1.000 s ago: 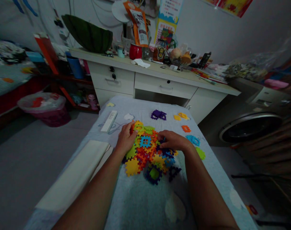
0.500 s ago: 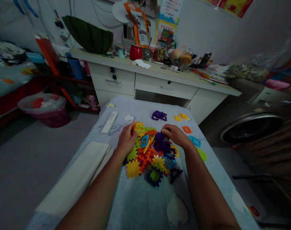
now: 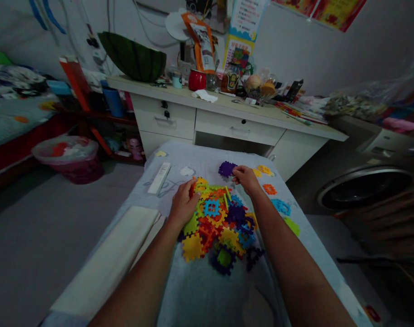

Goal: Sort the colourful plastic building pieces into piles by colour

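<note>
A heap of interlocking plastic building pieces [image 3: 211, 222] in yellow, orange, green, blue and purple lies on the cloth-covered table [image 3: 200, 295]. My left hand [image 3: 183, 203] cups the heap's left side, thumb and fingers apart, touching yellow and orange pieces. Beyond the heap, my right hand [image 3: 245, 178] pinches the edge of a purple building piece [image 3: 227, 169], over the spot of the purple pieces at the back. To the right lie separate pieces: yellow ones [image 3: 264, 170], an orange one [image 3: 269, 189], blue [image 3: 281, 206] and green [image 3: 291, 225].
A long white box [image 3: 159, 178] and a folded pale cloth [image 3: 111, 259] lie on the table's left side. Behind stands a white desk [image 3: 237, 129] bearing a watermelon-patterned object [image 3: 133, 56] and jars. A washing machine [image 3: 363, 168] is right, a waste bin [image 3: 70, 159] left.
My right hand has moved from the heap to the far purple pieces, carrying a purple piece. My left hand stays at the heap's left side. The view has tilted slightly.
</note>
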`<state>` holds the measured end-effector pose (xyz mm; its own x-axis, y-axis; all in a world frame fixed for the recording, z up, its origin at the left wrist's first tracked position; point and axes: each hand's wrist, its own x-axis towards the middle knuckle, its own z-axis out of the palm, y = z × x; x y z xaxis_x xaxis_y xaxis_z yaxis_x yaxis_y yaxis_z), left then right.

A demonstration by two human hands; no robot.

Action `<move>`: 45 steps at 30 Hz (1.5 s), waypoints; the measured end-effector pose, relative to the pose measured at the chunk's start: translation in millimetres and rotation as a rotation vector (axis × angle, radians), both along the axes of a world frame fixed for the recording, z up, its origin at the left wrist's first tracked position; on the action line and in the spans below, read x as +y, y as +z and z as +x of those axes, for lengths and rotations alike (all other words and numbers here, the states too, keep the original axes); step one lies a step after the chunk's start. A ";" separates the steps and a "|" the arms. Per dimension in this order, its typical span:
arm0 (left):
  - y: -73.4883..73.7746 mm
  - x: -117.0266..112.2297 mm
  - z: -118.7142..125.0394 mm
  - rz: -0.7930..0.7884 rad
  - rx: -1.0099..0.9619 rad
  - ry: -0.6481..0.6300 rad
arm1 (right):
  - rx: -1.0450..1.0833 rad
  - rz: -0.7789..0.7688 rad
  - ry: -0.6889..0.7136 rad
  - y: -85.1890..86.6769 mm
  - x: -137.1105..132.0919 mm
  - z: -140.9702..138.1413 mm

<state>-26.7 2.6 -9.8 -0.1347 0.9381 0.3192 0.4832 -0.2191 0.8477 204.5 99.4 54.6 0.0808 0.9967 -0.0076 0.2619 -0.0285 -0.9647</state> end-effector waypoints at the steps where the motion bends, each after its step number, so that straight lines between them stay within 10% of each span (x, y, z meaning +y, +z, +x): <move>1: 0.0 -0.1 0.0 0.000 0.000 0.001 | -0.004 -0.019 -0.015 0.8 5.5 -4.2; 14: -3.0 1.0 -2.0 0.011 0.007 -0.011 | -0.126 -0.132 -0.099 -6.0 38.4 -31.3; 21: -0.1 0.4 -0.2 0.015 0.005 -0.008 | -0.235 -0.005 0.024 4.5 -4.0 4.6; 31: 4.9 -3.3 2.0 -0.015 0.021 0.000 | -0.841 -0.059 0.639 31.1 -88.2 43.7; 45: 6.9 -3.8 2.0 -0.009 0.027 -0.012 | -0.951 0.001 0.716 27.5 -100.2 29.9</move>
<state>-24.7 -1.2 -2.9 -0.1147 0.9423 0.3146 0.5035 -0.2179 0.8361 234.4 -0.8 82.1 -0.5213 0.8176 -0.2445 0.8286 0.4164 -0.3743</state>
